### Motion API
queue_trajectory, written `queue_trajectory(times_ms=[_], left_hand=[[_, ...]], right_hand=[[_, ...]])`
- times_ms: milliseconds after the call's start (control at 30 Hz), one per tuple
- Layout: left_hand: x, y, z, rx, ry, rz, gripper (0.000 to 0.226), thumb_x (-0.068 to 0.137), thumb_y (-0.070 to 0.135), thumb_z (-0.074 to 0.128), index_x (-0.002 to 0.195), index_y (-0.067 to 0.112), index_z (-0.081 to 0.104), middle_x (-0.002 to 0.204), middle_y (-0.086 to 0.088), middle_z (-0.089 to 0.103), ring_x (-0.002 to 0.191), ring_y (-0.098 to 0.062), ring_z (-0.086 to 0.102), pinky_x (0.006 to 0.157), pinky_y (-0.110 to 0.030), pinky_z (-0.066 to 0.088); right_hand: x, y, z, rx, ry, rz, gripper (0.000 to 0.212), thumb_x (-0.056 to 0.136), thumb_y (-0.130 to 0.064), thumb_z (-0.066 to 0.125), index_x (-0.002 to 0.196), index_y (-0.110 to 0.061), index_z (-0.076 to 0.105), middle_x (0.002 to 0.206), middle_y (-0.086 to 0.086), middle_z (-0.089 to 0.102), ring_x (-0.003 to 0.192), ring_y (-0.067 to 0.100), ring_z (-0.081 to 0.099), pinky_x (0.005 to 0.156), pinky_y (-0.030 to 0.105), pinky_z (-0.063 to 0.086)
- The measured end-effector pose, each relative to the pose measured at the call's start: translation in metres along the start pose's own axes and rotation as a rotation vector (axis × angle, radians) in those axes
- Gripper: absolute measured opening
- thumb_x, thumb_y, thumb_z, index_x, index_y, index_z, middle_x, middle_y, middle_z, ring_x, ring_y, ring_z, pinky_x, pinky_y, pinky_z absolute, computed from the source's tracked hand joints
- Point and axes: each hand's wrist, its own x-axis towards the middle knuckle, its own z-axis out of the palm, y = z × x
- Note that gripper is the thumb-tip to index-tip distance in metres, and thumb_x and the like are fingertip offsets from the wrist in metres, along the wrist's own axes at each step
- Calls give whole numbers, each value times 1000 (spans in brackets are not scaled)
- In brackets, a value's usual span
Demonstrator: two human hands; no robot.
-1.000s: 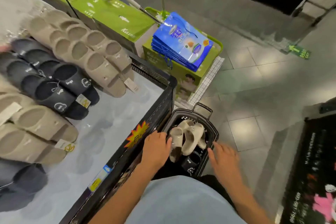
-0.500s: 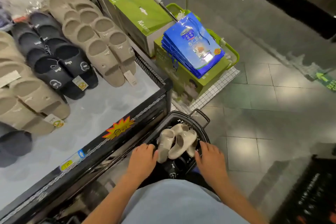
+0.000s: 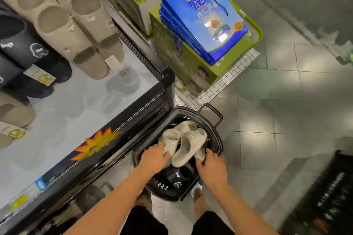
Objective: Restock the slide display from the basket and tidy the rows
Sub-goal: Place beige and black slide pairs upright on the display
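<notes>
Blue gift bags (image 3: 206, 17) — stacked on green boxes (image 3: 183, 66), grey tiled floor (image 3: 286, 101)

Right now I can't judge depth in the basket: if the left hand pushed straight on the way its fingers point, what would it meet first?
Probably the beige slide; the left hand already seems to touch it.

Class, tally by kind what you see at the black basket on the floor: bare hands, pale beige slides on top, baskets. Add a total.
Bare hands: 2, left hand and right hand
Pale beige foam slides: 4, one mostly hidden by the right hand
Black plastic basket: 1
Total: 7
Black slides underneath: too dark to count.
</notes>
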Motion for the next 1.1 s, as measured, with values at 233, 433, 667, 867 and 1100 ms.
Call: queue_trajectory(times_ms=[233, 433, 667, 867, 1100], left_hand=[[140, -36, 73, -262, -112, -253, 66, 98, 48, 48, 151, 16, 25, 153, -11, 38, 138, -27, 40, 108, -33, 32], [233, -67, 142, -677, -146, -335, 85, 80, 28, 80, 148, 11, 32, 144, -6, 45, 131, -22, 48, 92, -25, 43], [261, -115, 221, -571, -138, -238, 138, 33, 75, 83, 149, 34, 21, 152, 4, 27, 143, -18, 28, 112, -47, 36], [241, -91, 189, -550, -112, -235, 128, 34, 69, 82, 138, 18, 28, 138, -2, 37, 130, -21, 41, 107, -42, 42], [238, -76, 198, -682, -200, -248, 134, 32, 71, 87, 140, 16, 30, 138, -3, 47, 122, -19, 51, 102, -36, 46]], right_hand=[[134, 3, 117, 298, -112, 245, 66, 86, -44, 62, 136, -9, 36, 131, 18, 48, 119, 37, 50, 95, 41, 46], [218, 20, 191, 589, -72, 612, 111, 76, -44, 76, 152, -6, 4, 150, 22, 25, 135, 41, 34, 107, 47, 35], [225, 22, 225, 659, 234, 717, 74, 76, -16, 65, 140, -12, 26, 116, 19, 61, 107, 40, 59, 82, 45, 46], [220, 24, 212, 859, 193, 737, 66, 78, -4, 62, 137, -5, 31, 116, 21, 60, 105, 41, 59, 85, 44, 50], [216, 44, 201, 1049, 42, 736, 66, 74, -21, 72, 132, -18, 41, 109, 11, 62, 99, 36, 61, 88, 53, 53]])
